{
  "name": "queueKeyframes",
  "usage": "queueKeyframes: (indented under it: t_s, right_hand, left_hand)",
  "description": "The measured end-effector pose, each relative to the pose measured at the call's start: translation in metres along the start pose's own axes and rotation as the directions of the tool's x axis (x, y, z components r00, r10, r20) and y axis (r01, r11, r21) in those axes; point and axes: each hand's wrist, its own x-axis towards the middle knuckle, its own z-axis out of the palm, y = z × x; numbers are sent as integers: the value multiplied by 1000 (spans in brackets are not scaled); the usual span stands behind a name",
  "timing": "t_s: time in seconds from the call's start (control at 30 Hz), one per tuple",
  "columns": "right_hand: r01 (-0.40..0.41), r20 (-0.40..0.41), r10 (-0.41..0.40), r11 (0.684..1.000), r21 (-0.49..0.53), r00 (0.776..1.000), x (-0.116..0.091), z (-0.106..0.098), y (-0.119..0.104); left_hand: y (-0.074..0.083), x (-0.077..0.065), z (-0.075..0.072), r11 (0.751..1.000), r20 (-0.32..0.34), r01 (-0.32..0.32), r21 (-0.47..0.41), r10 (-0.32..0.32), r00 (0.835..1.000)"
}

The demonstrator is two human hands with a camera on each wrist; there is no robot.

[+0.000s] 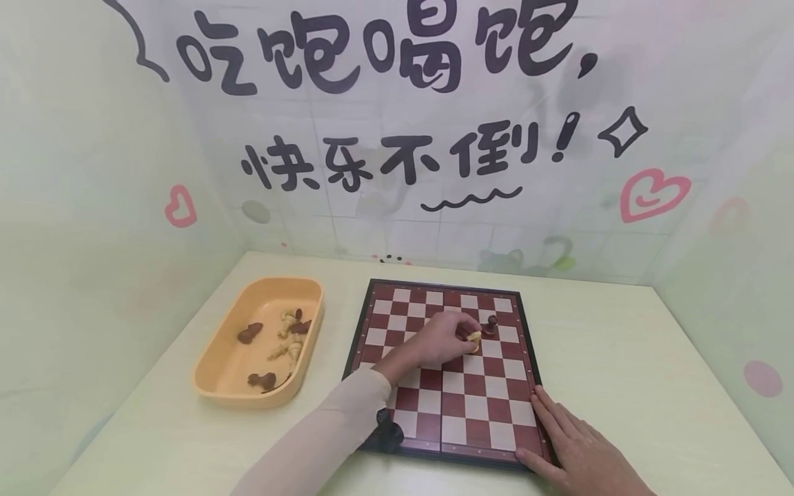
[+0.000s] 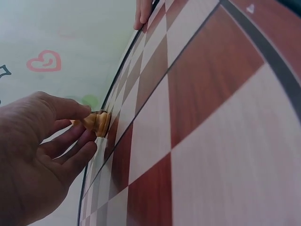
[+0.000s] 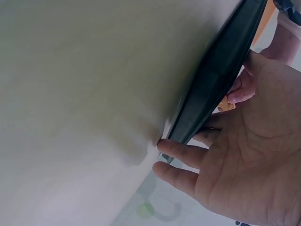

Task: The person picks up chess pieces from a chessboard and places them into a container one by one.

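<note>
Between its thumb and fingers my left hand (image 1: 443,339) pinches a cream chess piece (image 1: 474,340). The base of that piece meets the chequered chessboard (image 1: 476,384) in the left wrist view (image 2: 98,123). Just beyond it, to the right, a dark brown chess piece (image 1: 491,325) stands upright on the board. My right hand (image 1: 586,448) rests at the board's near right corner, fingers extended along the side edge and thumb on the front edge. In the right wrist view its fingers (image 3: 181,153) lie against the board's dark side.
A yellow-orange tray (image 1: 207,382) stands left of the board, with several cream and brown chess pieces lying in it. The pale table (image 1: 611,344) extends right of the board. A printed curtain (image 1: 347,227) closes off the back and sides. A dark wrist device (image 1: 387,432) overlaps the board's near left corner.
</note>
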Motion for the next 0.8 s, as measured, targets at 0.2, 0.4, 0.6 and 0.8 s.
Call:
queueKeyframes:
  t_s: [0.2, 0.4, 0.6, 0.8]
  right_hand:
    - [2, -21, -2, 1000, -1, 1000, 0, 1, 0]
    - [-2, -7, 2, 1000, 2, 1000, 0, 1, 0]
    - [4, -24, -4, 1000, -2, 1000, 0, 1, 1]
    - [-2, -6, 2, 1000, 3, 1000, 0, 2, 1]
  left_hand:
    - [0, 0, 3, 998, -12, 11, 58, -10, 1000]
    - [1, 0, 5, 991, -15, 8, 131, -6, 1000]
    - [1, 0, 5, 992, -18, -2, 128, 5, 1000]
    - [0, -1, 7, 993, -23, 0, 118, 2, 1000]
